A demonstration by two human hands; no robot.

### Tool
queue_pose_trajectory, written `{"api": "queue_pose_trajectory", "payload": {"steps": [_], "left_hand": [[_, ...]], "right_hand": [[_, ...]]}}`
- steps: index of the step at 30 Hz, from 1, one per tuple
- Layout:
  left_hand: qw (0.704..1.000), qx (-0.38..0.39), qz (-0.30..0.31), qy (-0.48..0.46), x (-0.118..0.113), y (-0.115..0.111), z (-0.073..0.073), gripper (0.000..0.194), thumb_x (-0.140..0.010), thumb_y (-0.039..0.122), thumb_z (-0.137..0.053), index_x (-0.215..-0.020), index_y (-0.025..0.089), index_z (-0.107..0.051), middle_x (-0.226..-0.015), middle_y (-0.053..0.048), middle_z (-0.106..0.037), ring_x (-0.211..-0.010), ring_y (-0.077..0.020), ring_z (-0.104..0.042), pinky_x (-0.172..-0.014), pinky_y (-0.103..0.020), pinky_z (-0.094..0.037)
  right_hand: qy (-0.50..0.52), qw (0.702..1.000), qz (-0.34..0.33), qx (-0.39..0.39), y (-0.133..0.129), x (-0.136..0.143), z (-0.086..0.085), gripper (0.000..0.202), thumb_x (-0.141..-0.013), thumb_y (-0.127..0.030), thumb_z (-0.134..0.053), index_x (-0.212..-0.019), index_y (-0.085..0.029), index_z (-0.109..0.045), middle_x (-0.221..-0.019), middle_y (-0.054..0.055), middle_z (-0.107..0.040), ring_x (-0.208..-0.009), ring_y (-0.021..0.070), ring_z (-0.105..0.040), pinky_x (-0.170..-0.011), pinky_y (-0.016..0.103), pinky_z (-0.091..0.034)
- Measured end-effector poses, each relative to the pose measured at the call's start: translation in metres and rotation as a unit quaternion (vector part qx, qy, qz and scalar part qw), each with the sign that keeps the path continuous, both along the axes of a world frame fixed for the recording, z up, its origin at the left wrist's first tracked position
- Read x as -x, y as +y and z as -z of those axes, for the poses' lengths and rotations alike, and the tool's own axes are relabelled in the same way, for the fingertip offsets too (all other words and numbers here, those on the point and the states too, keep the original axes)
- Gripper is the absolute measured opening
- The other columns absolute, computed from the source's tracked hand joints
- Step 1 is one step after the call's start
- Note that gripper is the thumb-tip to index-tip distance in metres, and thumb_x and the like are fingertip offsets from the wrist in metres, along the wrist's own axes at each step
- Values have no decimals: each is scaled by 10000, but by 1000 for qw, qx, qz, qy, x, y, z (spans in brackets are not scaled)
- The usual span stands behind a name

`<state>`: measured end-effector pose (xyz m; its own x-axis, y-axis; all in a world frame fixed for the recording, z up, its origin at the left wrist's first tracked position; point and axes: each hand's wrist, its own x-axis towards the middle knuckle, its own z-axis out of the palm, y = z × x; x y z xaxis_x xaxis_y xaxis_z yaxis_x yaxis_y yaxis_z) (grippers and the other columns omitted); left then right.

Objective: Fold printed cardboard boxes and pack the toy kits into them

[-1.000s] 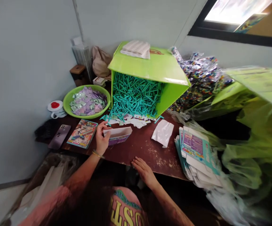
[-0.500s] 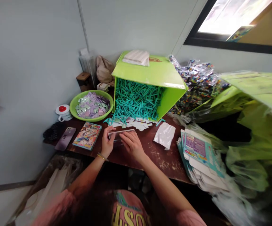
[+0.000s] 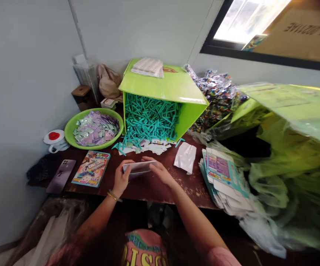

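Observation:
Above the front of the brown table, my left hand (image 3: 121,177) grips the left end of a thin, flat rectangular case (image 3: 139,167). It has a pale edge and looks like clear plastic, but its contents cannot be made out. My right hand (image 3: 162,174) is at the case's right end, fingers on the far side and near edge, slightly blurred. Left of my left hand lies a colourful printed box (image 3: 91,169). Beyond the case, paper slips (image 3: 156,147) and loose teal plastic pieces (image 3: 119,148) spill from a green carton (image 3: 191,120) filled with more teal pieces (image 3: 150,118).
A green basin (image 3: 68,137) of small packets stands left, near a lidded mug (image 3: 55,142) and a phone (image 3: 61,176). A white plastic bag (image 3: 185,157) and stacked flat printed cartons (image 3: 223,173) lie right. Behind them are bags of coloured pieces (image 3: 218,87).
The case has tilted so that its broad face shows more. My right fingers have shifted from its top to its right end. The whole view has swung to the right.

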<state>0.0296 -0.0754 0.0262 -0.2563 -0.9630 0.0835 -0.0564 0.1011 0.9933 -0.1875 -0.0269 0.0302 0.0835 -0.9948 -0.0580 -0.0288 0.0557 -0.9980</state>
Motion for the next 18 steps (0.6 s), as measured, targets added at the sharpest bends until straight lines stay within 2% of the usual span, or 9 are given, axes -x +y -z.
{"api": "queue_pose_trajectory", "payload": {"steps": [3, 5, 6, 8, 10, 14, 18], "left_hand": [[1000, 20, -4, -20, -3, 2, 4, 325, -975, 475, -559, -1007, 197, -723, -1004, -86, -749, -904, -223, -694, -813, -319, -517], [999, 37, -9, -36, -5, 5, 6, 318, -982, 461, -552, -1005, 193, -721, -992, -83, -745, -896, -219, -693, -793, -313, -516], [998, 45, -14, -42, -5, 7, 6, 313, -986, 453, -549, -1000, 191, -719, -983, -81, -743, -888, -217, -693, -784, -311, -517], [996, 67, -25, -45, -4, 12, 5, 297, -992, 433, -541, -986, 190, -712, -975, -79, -737, -890, -215, -693, -788, -315, -523], [993, 110, -23, -37, -1, 17, 2, 270, -994, 413, -539, -978, 195, -697, -992, -80, -729, -933, -219, -694, -838, -335, -532], [983, 184, -1, -26, 7, 28, -11, 247, -989, 421, -533, -988, 209, -661, -1029, -86, -720, -1001, -238, -691, -914, -401, -543], [985, 174, -5, -19, 14, 31, -23, 236, -996, 408, -518, -993, 214, -653, -1025, -86, -715, -993, -239, -691, -905, -415, -555]], "right_hand": [[18, 999, -32, 24, -10, 27, 17, 825, -934, -804, -388, -1486, -208, -531, -1435, 152, -625, -1323, 305, -601, -1088, 455, -488], [139, 989, 29, 30, -21, 55, 32, 758, -995, -739, -299, -1447, -197, -574, -1403, 151, -647, -1275, 274, -632, -1037, 420, -522], [212, 974, 73, 26, -26, 70, 39, 700, -1023, -680, -293, -1408, -189, -610, -1380, 153, -660, -1252, 265, -642, -1026, 418, -526], [323, 936, 141, 11, -35, 98, 54, 559, -1038, -560, -380, -1315, -180, -681, -1333, 160, -680, -1231, 269, -640, -1051, 449, -503], [358, 921, 154, 0, -38, 116, 69, 415, -995, -454, -529, -1235, -181, -729, -1301, 156, -692, -1245, 284, -619, -1105, 483, -454], [352, 928, 125, -3, -30, 120, 90, 330, -960, -334, -592, -1220, -193, -737, -1294, 126, -699, -1271, 274, -595, -1142, 460, -417], [337, 936, 103, 1, -19, 109, 98, 328, -971, -304, -570, -1238, -194, -725, -1270, 105, -713, -1218, 249, -634, -1109, 420, -456]]}}
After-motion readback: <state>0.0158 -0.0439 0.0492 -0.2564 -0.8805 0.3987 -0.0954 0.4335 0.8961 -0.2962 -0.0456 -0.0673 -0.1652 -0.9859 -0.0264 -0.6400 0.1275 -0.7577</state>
